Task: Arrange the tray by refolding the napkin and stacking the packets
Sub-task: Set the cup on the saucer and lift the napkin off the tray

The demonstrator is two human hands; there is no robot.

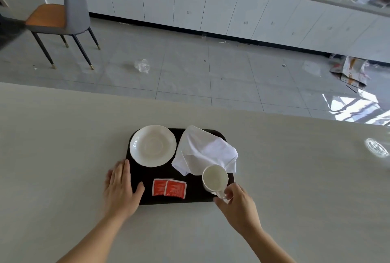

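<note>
A black tray (191, 196) lies on the pale table. On it sit a white plate (153, 145) at the back left, a crumpled white napkin (205, 149) at the back right, and two red packets (168, 187) side by side near the front, slightly overlapping. A white cup (215, 178) stands at the tray's front right, touching the napkin's edge. My right hand (237, 204) pinches the cup's handle. My left hand (122, 189) rests flat, fingers apart, on the tray's left edge.
The long pale table (63, 157) ends at a far edge above the tray. A clear glass object (377, 147) sits at the table's far right. Beyond are a tiled floor, a grey chair (69, 9) and white cabinets.
</note>
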